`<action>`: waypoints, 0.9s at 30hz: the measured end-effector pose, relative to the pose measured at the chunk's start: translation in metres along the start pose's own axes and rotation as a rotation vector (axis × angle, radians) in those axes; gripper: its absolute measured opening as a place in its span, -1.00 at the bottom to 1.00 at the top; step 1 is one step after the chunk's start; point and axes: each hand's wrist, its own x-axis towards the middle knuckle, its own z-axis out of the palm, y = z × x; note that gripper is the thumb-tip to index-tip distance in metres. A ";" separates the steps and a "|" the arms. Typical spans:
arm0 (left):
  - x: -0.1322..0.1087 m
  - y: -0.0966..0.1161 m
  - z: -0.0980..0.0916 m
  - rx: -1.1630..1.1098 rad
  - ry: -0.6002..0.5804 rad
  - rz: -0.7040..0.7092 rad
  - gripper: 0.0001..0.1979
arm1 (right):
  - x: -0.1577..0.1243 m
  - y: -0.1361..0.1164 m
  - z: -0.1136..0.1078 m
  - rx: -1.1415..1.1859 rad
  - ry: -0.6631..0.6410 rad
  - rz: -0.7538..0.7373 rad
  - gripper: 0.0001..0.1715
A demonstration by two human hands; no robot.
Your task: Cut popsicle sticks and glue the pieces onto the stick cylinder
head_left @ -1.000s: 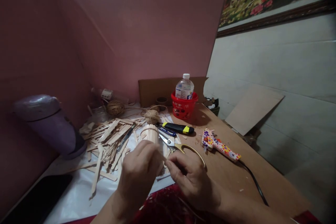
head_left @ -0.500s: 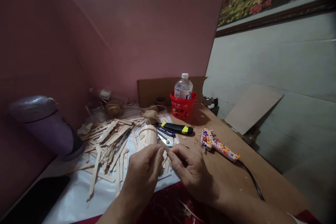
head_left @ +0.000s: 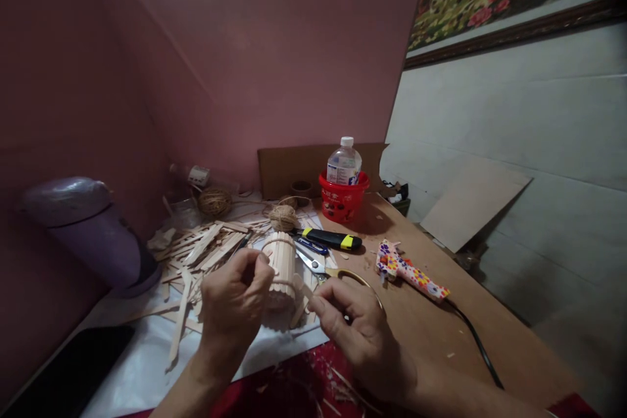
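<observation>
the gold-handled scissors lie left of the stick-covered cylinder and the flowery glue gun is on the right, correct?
Not quite: the head view shows the gold-handled scissors lying right of the stick-covered cylinder, not left. The flowery glue gun is on the right.

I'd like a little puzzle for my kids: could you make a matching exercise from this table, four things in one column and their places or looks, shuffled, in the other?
1. Bottle
2. Glue gun
3. Scissors
4. Wooden tube

A. Silver blades, gold handles
B. Thin bands around its slats
C. Standing in the red tub
D. Covered in colourful flowers

Pairs: 1-C, 2-D, 3-A, 4-B
</observation>
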 end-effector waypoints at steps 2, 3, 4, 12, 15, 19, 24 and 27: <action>0.000 0.005 -0.001 -0.225 -0.106 -0.185 -0.73 | 0.003 0.003 0.001 0.170 -0.001 0.092 -0.69; -0.002 0.008 0.001 -0.336 -0.182 -0.246 -0.68 | 0.005 0.006 0.001 0.229 0.006 0.127 -0.69; -0.006 0.012 0.004 -0.436 -0.281 -0.287 -0.67 | 0.006 0.008 0.001 0.264 0.016 0.147 -0.69; -0.016 0.017 0.016 -0.886 -0.494 -0.556 -0.72 | 0.008 0.005 0.004 0.252 0.001 0.082 -0.70; -0.013 0.016 0.012 -0.933 -0.442 -0.607 -0.75 | 0.013 0.006 -0.001 0.170 -0.001 0.079 -0.66; -0.010 0.018 0.007 -0.907 -0.297 -0.618 -0.77 | 0.027 0.011 -0.023 -0.299 0.140 0.022 -0.66; -0.008 0.017 0.010 -0.826 -0.294 -0.614 -0.77 | 0.030 0.012 -0.036 -0.874 -0.232 0.078 -0.86; -0.008 0.013 0.012 -0.864 -0.327 -0.641 -0.77 | 0.027 0.012 -0.033 -0.961 -0.261 0.111 -0.69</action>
